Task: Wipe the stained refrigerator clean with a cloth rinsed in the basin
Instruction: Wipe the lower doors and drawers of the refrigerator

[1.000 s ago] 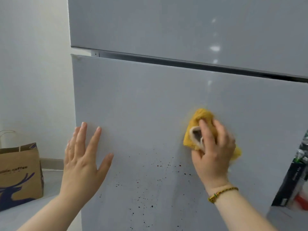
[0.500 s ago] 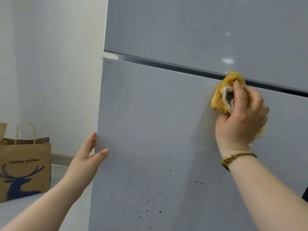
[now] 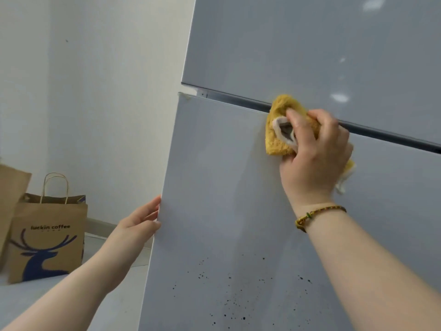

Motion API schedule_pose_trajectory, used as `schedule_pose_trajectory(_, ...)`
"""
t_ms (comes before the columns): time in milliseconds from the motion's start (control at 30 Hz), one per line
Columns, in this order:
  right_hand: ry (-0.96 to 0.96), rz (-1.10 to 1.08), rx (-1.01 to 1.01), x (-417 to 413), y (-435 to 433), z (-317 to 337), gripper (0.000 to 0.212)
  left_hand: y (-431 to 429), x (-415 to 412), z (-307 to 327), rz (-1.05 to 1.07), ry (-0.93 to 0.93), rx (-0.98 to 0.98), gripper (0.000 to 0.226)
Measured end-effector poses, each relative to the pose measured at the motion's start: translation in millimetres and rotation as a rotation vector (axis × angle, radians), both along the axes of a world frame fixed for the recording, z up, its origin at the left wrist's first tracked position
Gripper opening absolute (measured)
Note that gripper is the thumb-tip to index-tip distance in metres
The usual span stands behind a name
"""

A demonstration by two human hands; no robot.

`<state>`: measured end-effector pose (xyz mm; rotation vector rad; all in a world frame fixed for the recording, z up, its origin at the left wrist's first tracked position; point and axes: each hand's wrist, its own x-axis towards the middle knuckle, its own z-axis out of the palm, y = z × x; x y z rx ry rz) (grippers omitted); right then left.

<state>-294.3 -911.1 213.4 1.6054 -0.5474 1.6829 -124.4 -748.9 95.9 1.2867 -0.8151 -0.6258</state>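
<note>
A grey refrigerator fills the right of the view; its lower door [image 3: 214, 175] carries a scatter of small dark stains [image 3: 229, 302] low down. My right hand [image 3: 315, 156] grips a bunched yellow cloth [image 3: 276, 142] and presses it against the top of the lower door, just under the dark gap between the two doors. My left hand [image 3: 138, 223] holds the left edge of the lower door, thumb on the front face, fingers curled behind the edge. The basin is out of view.
A brown paper coffee bag [image 3: 47, 237] with a blue deer print stands on the floor at the left, beside a second brown bag [image 3: 9, 194] cut off by the frame. A white wall [image 3: 107, 103] runs behind them.
My right hand carried the cloth up from mid-door to the top of the lower door. My left hand moved off the door face to its left edge and took hold there.
</note>
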Motion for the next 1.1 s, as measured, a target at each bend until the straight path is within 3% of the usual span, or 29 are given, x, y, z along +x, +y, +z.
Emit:
schedule_pose_trajectory(33,-0.088,-0.007,0.039,9.4,4.1,3.2,0.043,0.0,-0.9,1.7,-0.009,0.012,-0.014,0.049)
schedule_pose_trajectory(100,-0.053,-0.038,0.024,28.5,11.6,-12.9,0.049,-0.2,-1.5,5.1,-0.037,0.045,-0.055,0.042)
schedule_pose_trajectory(267,0.586,0.029,-0.080,44.0,31.6,-136.4,0.047,0.7,1.6,6.2,-0.047,0.071,-0.084,0.033)
schedule_pose_trajectory(367,0.798,0.099,-0.129,33.3,26.2,-173.4,0.041,2.2,7.1,4.3,-0.049,0.042,-0.062,0.035)
schedule_pose_trajectory(500,0.742,0.150,-0.216,31.8,15.1,-144.1,0.026,4.7,11.2,0.4,-0.063,0.038,-0.050,0.037)
schedule_pose_trajectory(667,0.176,0.092,0.016,63.7,30.5,-143.6,0.025,3.9,13.4,-2.0,-0.051,0.026,-0.083,0.036)
schedule_pose_trajectory(733,0.118,0.076,0.109,82.5,41.3,-178.3,0.023,2.7,15.9,-2.1,-0.064,0.000,-0.073,0.038)
schedule_pose_trajectory(867,0.497,0.087,0.043,86.8,50.6,-260.1,0.032,0.8,13.4,-10.8,-0.033,-0.036,-0.077,0.053)
schedule_pose_trajectory(967,0.765,0.096,-0.044,79.8,45.6,-280.8,0.030,1.3,9.3,-21.5,0.002,-0.030,-0.088,0.059)
schedule_pose_trajectory(1033,0.845,0.141,-0.072,77.5,43.8,-269.6,0.031,2.0,6.3,-26.3,0.016,-0.029,-0.100,0.058)
schedule_pose_trajectory(1100,0.789,0.159,-0.103,68.9,41.4,-243.1,0.035,2.2,2.4,-29.4,0.029,-0.021,-0.103,0.065)
